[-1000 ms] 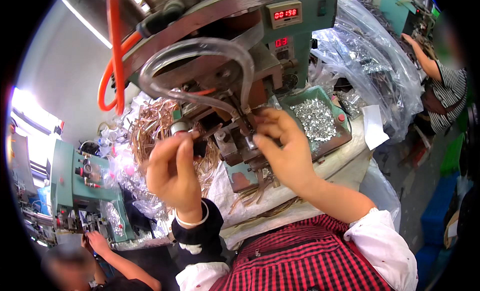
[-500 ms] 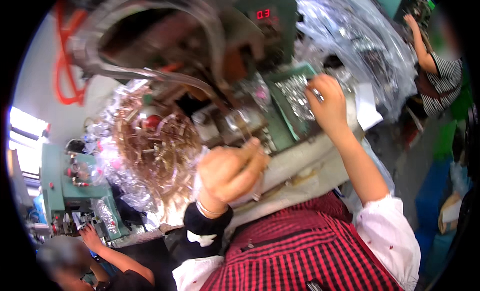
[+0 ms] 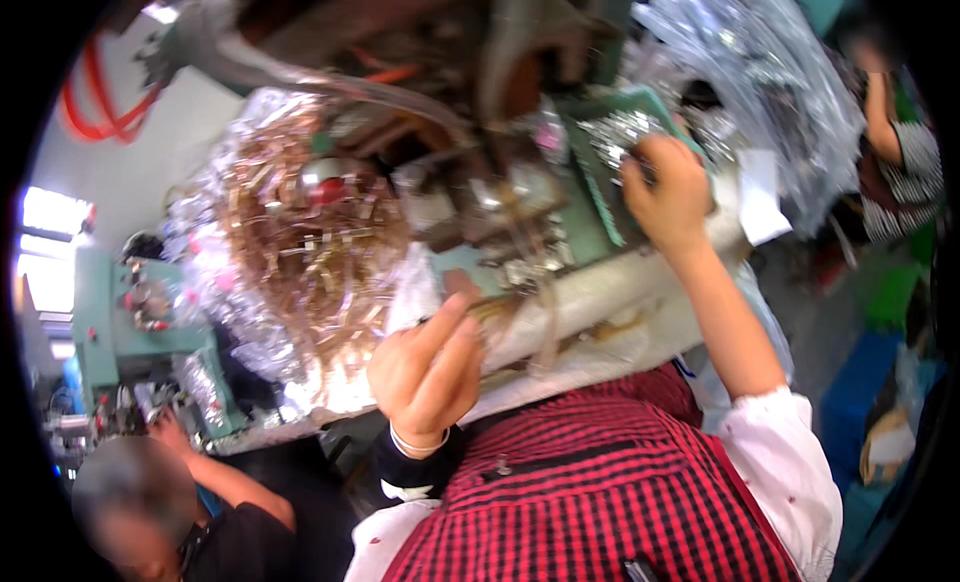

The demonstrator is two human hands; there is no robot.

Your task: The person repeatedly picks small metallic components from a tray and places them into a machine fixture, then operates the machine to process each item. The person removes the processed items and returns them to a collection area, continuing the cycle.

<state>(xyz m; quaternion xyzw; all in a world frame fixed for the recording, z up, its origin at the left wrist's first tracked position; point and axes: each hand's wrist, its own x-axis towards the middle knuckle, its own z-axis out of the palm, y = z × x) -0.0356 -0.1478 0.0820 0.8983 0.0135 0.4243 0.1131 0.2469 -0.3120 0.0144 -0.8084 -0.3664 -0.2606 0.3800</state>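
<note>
My right hand [image 3: 672, 197] is over the right side of a green tray [image 3: 608, 217], its fingers curled down beside a heap of small shiny metal parts [image 3: 620, 132]. What sits between those fingers is too dark and blurred to name. Closer to my body, my left hand [image 3: 425, 377] has its fingers bent together in a pinch, in front of the machine's metal fixture [image 3: 520, 197]. A small dark spot shows at its fingertips, but I cannot make out what it is. More small metal pieces [image 3: 530, 262] lie just below the fixture.
A large heap of brownish metal strip scrap [image 3: 310, 252] lies left of the machine. Clear hoses [image 3: 400, 100] curve overhead. Plastic sheeting [image 3: 770, 102] and white paper [image 3: 762, 194] are at the right. One person works at a green machine [image 3: 140, 332] at lower left, another at upper right.
My left hand has drawn back from the fixture, down and to the left. My right hand has shifted slightly over the tray, and the metal part seen in its fingers no longer shows clearly.
</note>
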